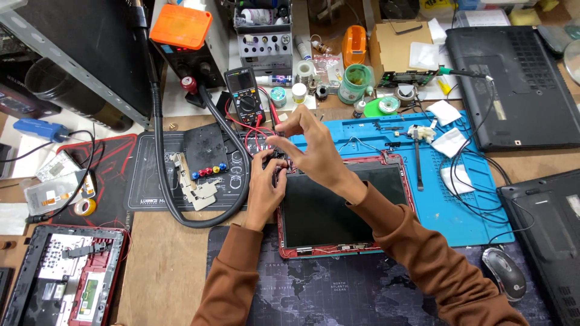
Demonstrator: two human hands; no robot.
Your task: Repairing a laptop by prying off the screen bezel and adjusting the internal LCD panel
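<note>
Both hands met at the red laptop lid's [344,208] upper-left corner: left hand [266,181] gripped it, right hand [311,148] fingers pinched there.

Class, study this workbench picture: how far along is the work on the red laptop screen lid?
Done: the red-framed laptop lid lies apart from the red laptop base, its dark panel exposed. In hand: the left hand and right hand pinch at the lid's top-left corner, by the red wires. Left: lid and base remain unjoined.
</note>
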